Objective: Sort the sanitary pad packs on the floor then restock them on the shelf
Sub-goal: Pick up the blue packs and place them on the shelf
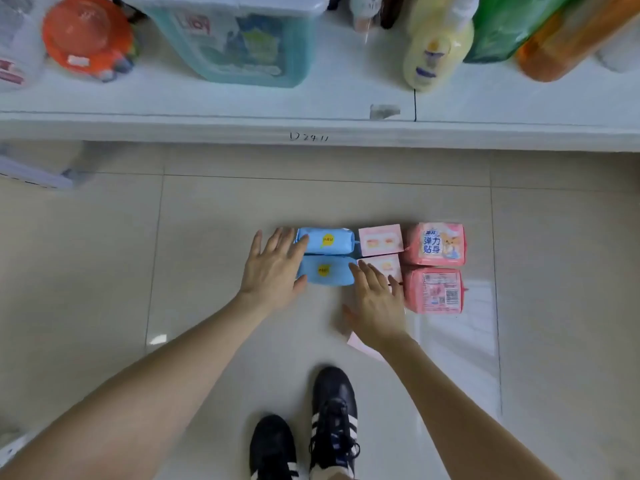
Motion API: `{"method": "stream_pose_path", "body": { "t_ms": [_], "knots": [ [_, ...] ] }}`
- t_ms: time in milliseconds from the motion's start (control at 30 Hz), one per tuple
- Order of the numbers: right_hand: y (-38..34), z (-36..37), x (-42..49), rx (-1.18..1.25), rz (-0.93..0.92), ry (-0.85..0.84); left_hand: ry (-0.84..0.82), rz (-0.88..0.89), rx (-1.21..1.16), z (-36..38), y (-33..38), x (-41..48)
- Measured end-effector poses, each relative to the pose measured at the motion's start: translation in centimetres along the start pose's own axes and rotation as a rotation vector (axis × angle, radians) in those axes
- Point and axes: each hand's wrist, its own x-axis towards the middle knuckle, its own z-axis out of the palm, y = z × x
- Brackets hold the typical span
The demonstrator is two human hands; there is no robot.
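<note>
Footwear: black lace-up sneakers with white stripes [333,410], standing on pale glossy floor tiles [207,237].
Right hand [375,306]: fingers straight and spread, gripping nothing, lying over the nearer pale pink square pack [388,263].
Left hand [273,268]: flat, fingers extended, holding nothing, set against the left ends of the soft blue packs with yellow stickers [327,270].
Pad packs: on the floor, two deep; blue pair left, pale pink pair middle, deeper pink wrapped packs [436,244] right.
Shelf: white shelf board [207,129] beyond, carrying a teal lidded tub [242,46] and a yellow bottle [436,46].
</note>
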Motion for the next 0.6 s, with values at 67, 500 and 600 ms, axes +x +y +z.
{"method": "stream_pose_path", "body": {
  "t_ms": [67, 500, 600],
  "knots": [
    [0.5, 1.7, 1.9, -0.001, -0.01, 0.0, 0.018, 0.003, -0.009, 1.5, -0.5, 2.2],
    [1.5, 6.8, 6.6, -0.001, -0.122, 0.168, -0.063, 0.116, 0.044, 5.2, -0.8, 10.0],
    [1.4, 6.9, 6.3, -0.008, -0.14, 0.22, -0.078, 0.117, 0.033, 5.0, -0.6, 10.5]
  ]
}}
